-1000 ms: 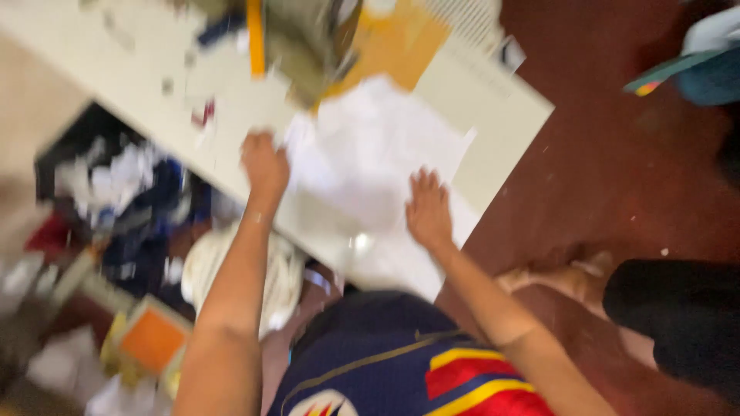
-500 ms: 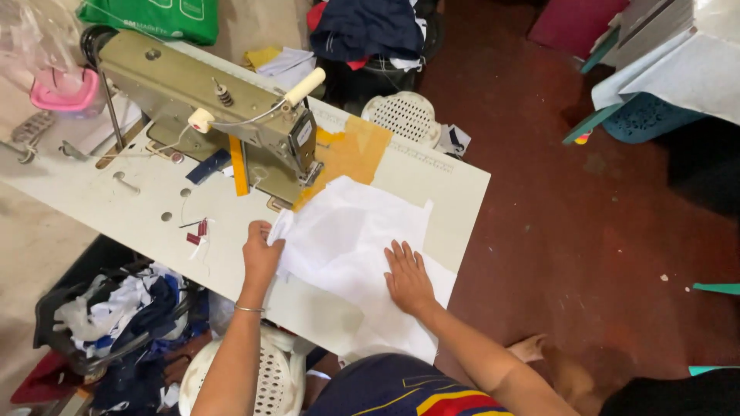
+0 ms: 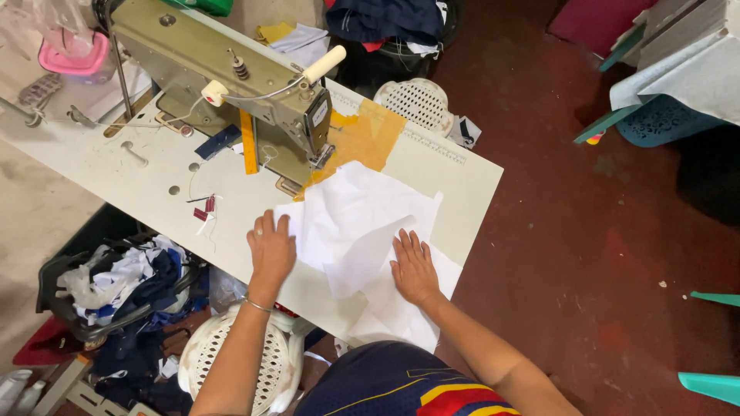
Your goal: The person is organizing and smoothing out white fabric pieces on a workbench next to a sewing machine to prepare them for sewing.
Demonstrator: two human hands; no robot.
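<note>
Basket w/ mixed clothes sits down-left of left hand. Left hand flat, fingers spread, on white fabric edge atop table. Right hand flat, open, pressing fabric too; grips nothing.

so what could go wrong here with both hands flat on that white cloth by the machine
1. The white cloth hangs over the near edge of the table, so its weight might drag it off once the right hand lifts.
2. The left hand pins only the cloth's corner, so the stacked pieces could shift out of line.
3. The cloth's far edge lies under the head of the sewing machine and could snag there.
</note>
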